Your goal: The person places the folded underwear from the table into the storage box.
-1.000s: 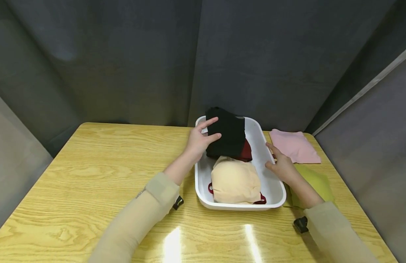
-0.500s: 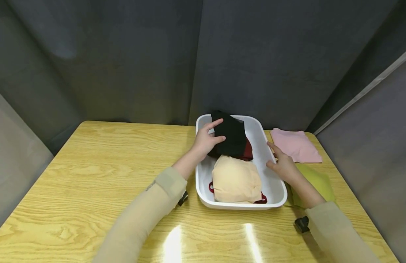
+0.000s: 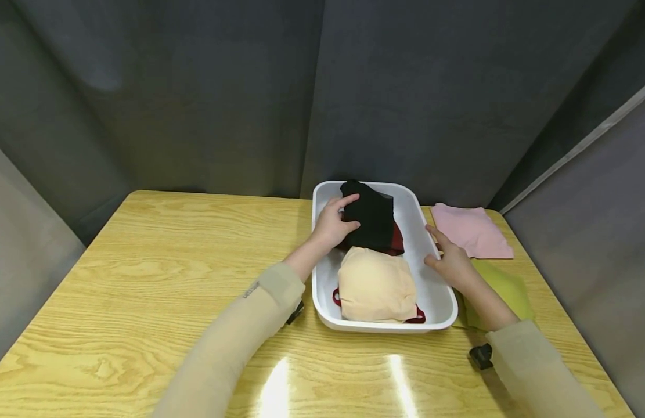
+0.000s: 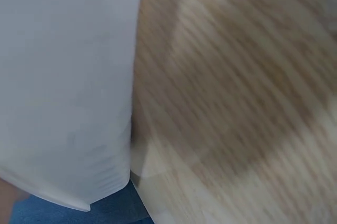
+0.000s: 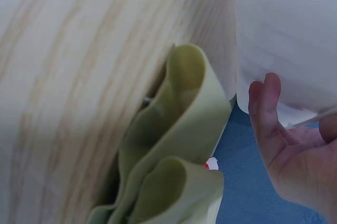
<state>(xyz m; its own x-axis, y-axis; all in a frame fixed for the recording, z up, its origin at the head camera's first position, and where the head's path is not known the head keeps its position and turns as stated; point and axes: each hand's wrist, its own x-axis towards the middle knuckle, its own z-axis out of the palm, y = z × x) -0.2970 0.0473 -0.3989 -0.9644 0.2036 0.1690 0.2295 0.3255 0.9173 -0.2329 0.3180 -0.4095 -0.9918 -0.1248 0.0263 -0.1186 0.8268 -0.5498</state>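
Note:
A white plastic tub (image 3: 427, 290) stands on the wooden table. My left hand (image 3: 331, 223) reaches over its left rim, index finger and thumb spread on a folded black garment (image 3: 371, 217) at the tub's far end; its other fingers are hidden. Dark red fabric (image 3: 397, 238) peeks out at the black garment's right edge. Nearer me in the tub lies a folded cream garment (image 3: 377, 284), with red loops (image 3: 419, 315) showing under it. My right hand (image 3: 453, 264) grips the right rim, thumb over it and fingers against the outer wall, as the right wrist view shows.
Right of the tub, a folded pink garment (image 3: 471, 230) lies at the back and a folded yellow-green garment (image 3: 502, 293) nearer me, partly behind my right forearm. Dark grey curtains (image 3: 197, 98) rise behind the table, with a lighter panel on each side.
My left hand has moved right and in over the tub, and the black garment has shifted right and lower into it. The right hand stays at the rim.

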